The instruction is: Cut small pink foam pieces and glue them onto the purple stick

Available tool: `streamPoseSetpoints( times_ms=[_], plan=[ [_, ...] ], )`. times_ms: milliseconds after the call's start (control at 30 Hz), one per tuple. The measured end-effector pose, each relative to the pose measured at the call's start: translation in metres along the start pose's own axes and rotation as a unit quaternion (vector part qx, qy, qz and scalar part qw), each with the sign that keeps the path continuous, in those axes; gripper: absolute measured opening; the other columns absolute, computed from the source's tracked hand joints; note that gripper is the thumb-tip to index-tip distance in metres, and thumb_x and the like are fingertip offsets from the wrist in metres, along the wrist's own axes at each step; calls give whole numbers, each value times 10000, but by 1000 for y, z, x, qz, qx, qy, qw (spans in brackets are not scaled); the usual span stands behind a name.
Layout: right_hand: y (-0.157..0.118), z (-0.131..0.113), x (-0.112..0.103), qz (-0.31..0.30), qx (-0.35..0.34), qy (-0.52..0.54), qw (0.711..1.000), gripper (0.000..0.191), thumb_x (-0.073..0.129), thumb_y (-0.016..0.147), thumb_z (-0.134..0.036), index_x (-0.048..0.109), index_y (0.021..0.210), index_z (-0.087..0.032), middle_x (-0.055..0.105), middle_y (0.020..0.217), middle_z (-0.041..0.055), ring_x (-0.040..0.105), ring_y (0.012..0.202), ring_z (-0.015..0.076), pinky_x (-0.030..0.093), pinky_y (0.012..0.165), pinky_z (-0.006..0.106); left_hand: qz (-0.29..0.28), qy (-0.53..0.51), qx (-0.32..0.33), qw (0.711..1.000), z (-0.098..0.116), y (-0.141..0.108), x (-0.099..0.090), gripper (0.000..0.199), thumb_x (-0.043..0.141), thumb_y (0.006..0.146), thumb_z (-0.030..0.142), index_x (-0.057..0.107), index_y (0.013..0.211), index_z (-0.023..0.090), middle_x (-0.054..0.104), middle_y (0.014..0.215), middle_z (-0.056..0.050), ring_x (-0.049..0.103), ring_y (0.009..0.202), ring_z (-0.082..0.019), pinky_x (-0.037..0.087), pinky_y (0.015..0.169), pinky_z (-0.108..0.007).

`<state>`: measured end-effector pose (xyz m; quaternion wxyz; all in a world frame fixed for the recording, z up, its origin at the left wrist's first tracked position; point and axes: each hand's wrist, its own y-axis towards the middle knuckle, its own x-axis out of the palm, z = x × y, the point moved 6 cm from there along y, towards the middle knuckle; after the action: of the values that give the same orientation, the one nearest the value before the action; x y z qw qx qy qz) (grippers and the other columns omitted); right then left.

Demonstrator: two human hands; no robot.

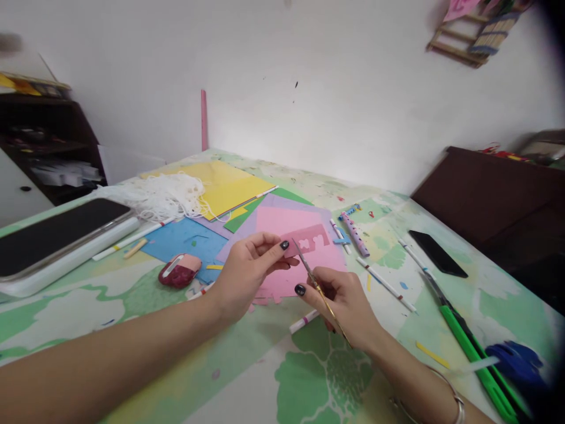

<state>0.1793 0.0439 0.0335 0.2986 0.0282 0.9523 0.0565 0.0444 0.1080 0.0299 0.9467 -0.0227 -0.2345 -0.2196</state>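
My left hand (249, 268) pinches the left end of a small dark pink strip (291, 235) between thumb and fingers. Lighter shapes, which look like cut-outs, show in the strip, held over a light pink sheet (280, 215). In my right hand (342, 300) is a slim gold-handled tool (325, 301) with a pointed silver blade. Its tip reaches the strip, close to my left thumb; whether it touches is unclear. My right fingers partly hide the tool. A white marker (304, 321) lies beneath my right hand.
Yellow (229, 185) and blue sheets (176, 244) lie behind, with white string (163, 194). A maroon-pink case (180, 271) is beside my left forearm. A green cutter (468, 341), blue tape dispenser (514, 359), black phone (436, 253) and several markers lie right.
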Motion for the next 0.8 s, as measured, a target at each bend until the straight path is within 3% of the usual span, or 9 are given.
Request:
streamPoseSetpoints(
  times_ms=[800],
  plan=[
    [1, 0, 1, -2, 9, 9, 1000, 439, 597, 783, -495, 375, 544, -200, 293, 421, -72, 284, 404, 65, 210, 405, 217, -12, -14, -8, 1000, -2, 0, 2, 147, 726, 744, 258, 649, 775, 137, 698, 754, -23, 675, 732, -148, 533, 774, -292]
  ],
)
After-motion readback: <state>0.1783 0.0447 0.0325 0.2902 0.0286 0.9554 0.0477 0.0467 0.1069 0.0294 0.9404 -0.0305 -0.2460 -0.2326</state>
